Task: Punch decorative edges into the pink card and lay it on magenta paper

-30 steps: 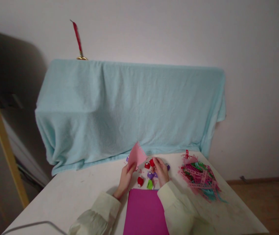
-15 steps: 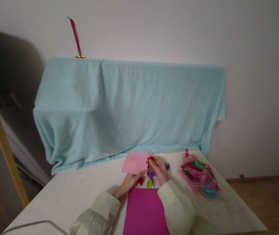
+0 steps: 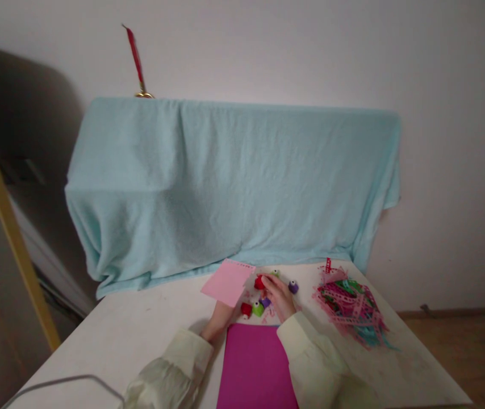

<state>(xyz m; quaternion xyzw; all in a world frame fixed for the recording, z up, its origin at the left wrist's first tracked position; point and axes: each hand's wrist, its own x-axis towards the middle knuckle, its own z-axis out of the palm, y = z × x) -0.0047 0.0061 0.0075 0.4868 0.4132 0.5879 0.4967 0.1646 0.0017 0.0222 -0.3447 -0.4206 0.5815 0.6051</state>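
My left hand (image 3: 220,318) holds a light pink paper sheet (image 3: 228,282) with a punched top edge, tilted nearly flat above the table. My right hand (image 3: 280,296) grips a small red craft punch (image 3: 259,282) right beside the sheet's right edge. Below them lie more small punches: a red one (image 3: 246,309), a green one (image 3: 258,309), purple ones (image 3: 265,302) and another purple one (image 3: 293,286) to the right. A magenta sheet (image 3: 255,367) lies flat between my forearms.
A heap of pink, green and teal punched paper strips (image 3: 350,307) sits at the right of the white table (image 3: 132,335). A light blue blanket (image 3: 234,182) covers something tall behind the table. A wooden post (image 3: 8,227) stands left.
The pink sheet has dropped from upright to nearly flat and shifted left. My right hand has lifted a red punch toward the sheet's edge. The view has shifted slightly.
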